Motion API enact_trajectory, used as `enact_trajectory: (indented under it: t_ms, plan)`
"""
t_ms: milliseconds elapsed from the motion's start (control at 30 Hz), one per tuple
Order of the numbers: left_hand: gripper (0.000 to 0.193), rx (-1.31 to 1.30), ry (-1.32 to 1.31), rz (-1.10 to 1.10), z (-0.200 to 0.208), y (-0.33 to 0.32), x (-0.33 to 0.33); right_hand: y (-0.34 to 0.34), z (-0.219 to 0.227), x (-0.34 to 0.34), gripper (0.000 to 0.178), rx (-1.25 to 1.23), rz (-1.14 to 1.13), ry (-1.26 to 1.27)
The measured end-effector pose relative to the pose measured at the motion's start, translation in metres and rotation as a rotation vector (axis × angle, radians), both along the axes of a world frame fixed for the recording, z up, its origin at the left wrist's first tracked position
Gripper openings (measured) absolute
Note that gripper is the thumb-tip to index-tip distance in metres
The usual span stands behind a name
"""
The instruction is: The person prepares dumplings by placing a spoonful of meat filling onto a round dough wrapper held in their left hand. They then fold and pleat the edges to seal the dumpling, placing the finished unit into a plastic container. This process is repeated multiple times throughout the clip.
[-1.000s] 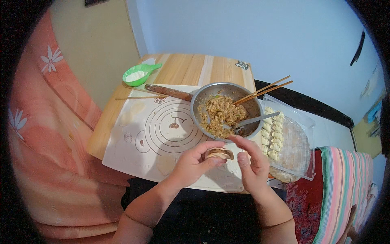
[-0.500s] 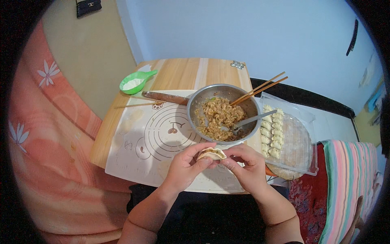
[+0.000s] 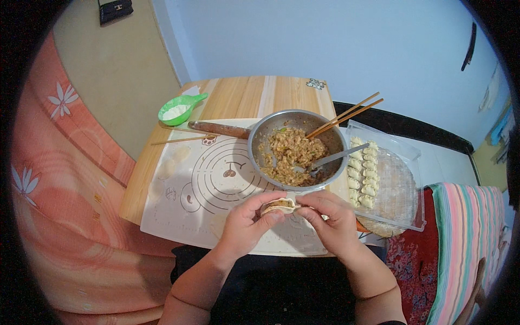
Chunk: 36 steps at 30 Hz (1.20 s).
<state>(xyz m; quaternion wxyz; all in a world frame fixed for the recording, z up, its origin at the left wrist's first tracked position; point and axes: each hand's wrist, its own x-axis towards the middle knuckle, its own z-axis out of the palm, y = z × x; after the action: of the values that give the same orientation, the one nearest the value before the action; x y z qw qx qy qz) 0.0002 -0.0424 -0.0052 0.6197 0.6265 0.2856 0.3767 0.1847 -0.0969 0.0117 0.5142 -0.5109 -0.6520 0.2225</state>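
Observation:
Between my two hands, over the near edge of the pastry mat (image 3: 179, 222), is a partly folded dumpling (image 3: 280, 205) with brown filling showing in its open middle. My left hand (image 3: 252, 221) cradles it from the left, thumb along its near side. At its right end, the thumb and fingers of my right hand (image 3: 329, 218) pinch the edge of the wrapper. Just beyond my hands stands a metal bowl (image 3: 254, 157) of minced filling (image 3: 292, 151). A pair of chopsticks (image 3: 346, 116) and a metal spoon (image 3: 341, 155) lean in it.
On the right, a clear plastic tray (image 3: 414, 187) holds two rows of finished dumplings (image 3: 370, 173). A rolling pin (image 3: 219, 129) lies against the bowl's left side. A green bowl of flour (image 3: 181, 110) and a loose chopstick (image 3: 179, 140) are at the left. Striped cloth (image 3: 466, 238) lies at right.
My right fingers have shifted slightly along the wrapper, and the dumpling's opening now faces up more, showing more filling. Both hands stay in nearly the same place.

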Motion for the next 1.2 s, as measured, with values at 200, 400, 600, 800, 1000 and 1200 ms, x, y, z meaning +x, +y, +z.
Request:
enact_trajectory:
  t_ms: [200, 400, 600, 800, 1000, 1200]
  plan:
    - [0.035, 0.097, 0.153, 0.03, 0.01, -0.005, 0.003, 0.001, 0.004, 0.002, 0.014, 0.09, 0.0, -0.101]
    - [0.034, 0.198, 0.16, 0.019, 0.003, -0.003, 0.002, 0.0, 0.001, 0.001, 0.01, 0.037, 0.028, -0.069]
    - [0.039, 0.288, 0.12, 0.017, 0.002, -0.002, 0.002, -0.001, 0.0, 0.004, 0.018, 0.065, 0.023, -0.12]
    - [0.038, 0.437, 0.258, -0.001, 0.009, -0.003, -0.001, -0.001, 0.006, 0.006, 0.017, 0.032, 0.097, -0.082]
    - [0.031, 0.415, 0.283, -0.05, 0.01, -0.002, -0.002, -0.002, 0.006, 0.004, 0.011, 0.054, 0.084, -0.136]
    - [0.025, 0.243, 0.021, -0.1, -0.009, 0.001, 0.001, -0.006, 0.005, 0.001, 0.014, 0.097, 0.032, -0.244]
